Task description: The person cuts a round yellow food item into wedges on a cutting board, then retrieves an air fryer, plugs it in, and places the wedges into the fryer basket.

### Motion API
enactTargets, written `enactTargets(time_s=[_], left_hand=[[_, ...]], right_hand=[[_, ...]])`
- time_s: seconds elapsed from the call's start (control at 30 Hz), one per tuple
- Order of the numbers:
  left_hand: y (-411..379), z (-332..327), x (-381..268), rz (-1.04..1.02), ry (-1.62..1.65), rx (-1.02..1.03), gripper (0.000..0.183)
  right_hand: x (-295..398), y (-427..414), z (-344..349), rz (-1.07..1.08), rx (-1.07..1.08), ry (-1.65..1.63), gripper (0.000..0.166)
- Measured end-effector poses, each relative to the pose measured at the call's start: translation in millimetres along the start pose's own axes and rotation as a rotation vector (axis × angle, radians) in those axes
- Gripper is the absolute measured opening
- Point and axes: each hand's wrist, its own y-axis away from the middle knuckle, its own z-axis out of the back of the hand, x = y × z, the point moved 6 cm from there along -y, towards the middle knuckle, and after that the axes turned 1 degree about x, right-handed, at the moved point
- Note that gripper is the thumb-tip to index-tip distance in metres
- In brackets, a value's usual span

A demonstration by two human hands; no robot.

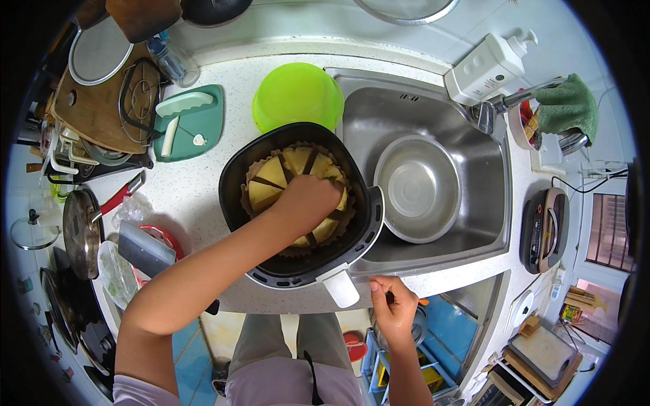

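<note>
The black air fryer basket (238, 152), with its white handle (341, 288), stands on the counter and overlaps the sink's left rim. Inside, yellow food wedges (268, 171) form a ring on a fluted brown paper liner (246, 203). My left hand (311, 200) reaches into the basket over the right part of the ring. Its fingertips are hidden, with a small dark green bit beside them. My right hand (393, 304) is curled just right of the handle, at the counter's front edge. Something small and dark shows between its thumb and fingers, too unclear to identify.
A lime green basin (298, 96) sits behind the basket. In the steel sink (482, 203) lies a metal bowl (417, 189). Left are a cleaver (145, 248), a lidded pan (80, 233) and a green tray (210, 119). A white pump bottle (485, 71) stands near the faucet.
</note>
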Motion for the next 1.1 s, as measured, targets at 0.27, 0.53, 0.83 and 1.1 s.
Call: enactTargets(time_s=[0.27, 0.53, 0.83, 1.1], left_hand=[[2.7, 12.3, 3.4, 0.073, 0.141, 0.040, 0.024], [30.5, 34.4, -1.6, -0.171, 0.030, 0.172, 0.018], [30.5, 14.5, -16.1, -0.410, -0.067, 0.041, 0.015], [30.8, 9.3, -18.9, -0.434, -0.081, 0.067, 0.019]], right_hand=[[1.1, -1.9, -3.6, 0.011, 0.018, 0.025, 0.008], [-2.5, -0.6, -2.3, -0.013, 0.015, 0.003, 0.007], [-3.7, 0.5, -3.8, -0.007, 0.018, -0.003, 0.007], [-1.9, 1.5, -0.7, 0.006, 0.018, 0.020, 0.007]])
